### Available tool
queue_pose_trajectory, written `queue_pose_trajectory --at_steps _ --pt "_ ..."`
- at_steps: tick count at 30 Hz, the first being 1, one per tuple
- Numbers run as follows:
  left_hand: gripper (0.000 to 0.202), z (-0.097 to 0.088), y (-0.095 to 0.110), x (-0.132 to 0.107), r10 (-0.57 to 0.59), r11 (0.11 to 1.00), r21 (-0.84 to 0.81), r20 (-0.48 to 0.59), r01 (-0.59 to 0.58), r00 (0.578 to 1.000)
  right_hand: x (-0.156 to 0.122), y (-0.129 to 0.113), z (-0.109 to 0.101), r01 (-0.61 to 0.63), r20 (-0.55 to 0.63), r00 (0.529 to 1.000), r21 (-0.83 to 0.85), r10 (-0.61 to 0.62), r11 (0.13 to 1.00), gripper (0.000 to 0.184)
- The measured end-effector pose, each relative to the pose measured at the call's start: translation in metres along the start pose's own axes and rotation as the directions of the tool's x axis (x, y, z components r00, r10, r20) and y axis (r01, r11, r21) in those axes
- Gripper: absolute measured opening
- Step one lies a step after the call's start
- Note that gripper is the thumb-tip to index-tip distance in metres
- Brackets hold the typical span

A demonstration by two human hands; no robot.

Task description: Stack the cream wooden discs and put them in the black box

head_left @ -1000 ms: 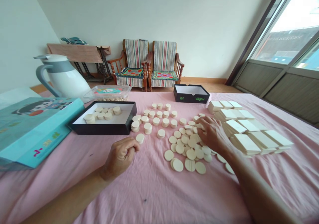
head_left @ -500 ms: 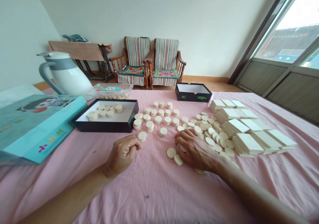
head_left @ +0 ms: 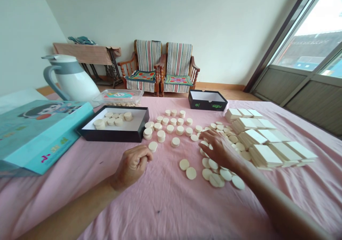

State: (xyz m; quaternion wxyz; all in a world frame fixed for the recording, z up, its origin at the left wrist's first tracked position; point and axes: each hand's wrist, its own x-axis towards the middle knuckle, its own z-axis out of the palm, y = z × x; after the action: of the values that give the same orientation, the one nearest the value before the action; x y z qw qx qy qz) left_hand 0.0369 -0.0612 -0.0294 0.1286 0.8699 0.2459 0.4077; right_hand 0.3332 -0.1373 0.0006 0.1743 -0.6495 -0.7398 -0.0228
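My right hand (head_left: pixel 217 149) lies flat with fingers spread on a loose heap of cream round wooden discs (head_left: pixel 219 176) on the pink tablecloth (head_left: pixel 165 204). My left hand (head_left: pixel 133 165) rests on the cloth as a closed fist, just short of a small stack of discs (head_left: pixel 153 146); what it holds, if anything, is hidden. Short stacks of discs (head_left: pixel 173 124) stand in rows beyond it. A black tray (head_left: pixel 112 134) at the left holds several more discs.
Stacks of cream rectangular blocks (head_left: pixel 267 140) fill the right side. A second black box (head_left: pixel 207 100) sits at the far edge. A teal gift box (head_left: pixel 40 133), a white jug (head_left: pixel 72 79) and a clear plastic tub (head_left: pixel 119 97) stand at the left.
My right hand swept from the far side of the heap toward me and to the left, then moved back right onto the discs, spreading them. My left fist stayed put.
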Motion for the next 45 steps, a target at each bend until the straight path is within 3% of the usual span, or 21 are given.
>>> queue_pose_trajectory --at_steps 8,11,14,19,26,32,35,39,42,45 --pt "0.028 -0.002 0.0 0.0 -0.007 1.0 -0.002 -0.015 0.007 1.0 0.031 -0.008 0.03 -0.188 0.038 0.98 -0.171 0.198 0.967 0.023" --pt "0.027 -0.002 -0.001 0.0 -0.006 1.0 -0.001 -0.01 0.006 1.0 0.029 -0.004 0.035 -0.183 0.013 0.982 -0.13 0.186 0.975 0.018" --pt "0.027 -0.001 -0.002 0.001 -0.008 1.0 -0.004 -0.007 0.008 1.0 0.026 0.005 0.032 -0.157 -0.024 0.987 -0.02 0.156 0.987 0.008" --pt "0.026 -0.001 -0.002 0.003 -0.036 0.999 -0.027 0.002 0.036 0.999 0.025 0.013 0.017 -0.205 -0.087 0.973 0.09 0.212 0.975 0.011" --pt "0.026 -0.003 -0.001 0.004 -0.065 0.996 -0.066 0.004 0.065 0.998 0.016 -0.013 0.014 -0.175 0.119 0.977 -0.039 0.178 0.984 0.017" --pt "0.026 -0.003 -0.002 0.002 -0.053 0.996 -0.065 0.008 0.054 0.999 0.012 -0.028 0.016 -0.16 0.146 0.972 -0.15 0.182 0.976 0.016" --pt "0.026 -0.004 -0.002 0.002 -0.053 0.996 -0.065 0.006 0.053 0.999 0.016 -0.02 0.016 -0.171 0.1 0.979 -0.058 0.176 0.984 0.007" --pt "0.027 -0.005 0.0 0.003 -0.045 0.997 -0.067 -0.007 0.045 0.999 0.027 -0.001 0.005 -0.223 -0.021 0.974 0.019 0.224 0.975 0.016" --pt "0.027 -0.006 0.001 0.002 -0.034 0.997 -0.071 -0.011 0.033 0.999 0.03 0.006 -0.006 -0.205 0.053 0.978 0.024 0.203 0.979 0.014" --pt "0.027 -0.006 -0.001 0.001 -0.033 0.997 -0.076 -0.006 0.033 0.999 0.025 0.006 -0.01 -0.108 0.163 0.982 0.06 0.097 0.992 0.018"
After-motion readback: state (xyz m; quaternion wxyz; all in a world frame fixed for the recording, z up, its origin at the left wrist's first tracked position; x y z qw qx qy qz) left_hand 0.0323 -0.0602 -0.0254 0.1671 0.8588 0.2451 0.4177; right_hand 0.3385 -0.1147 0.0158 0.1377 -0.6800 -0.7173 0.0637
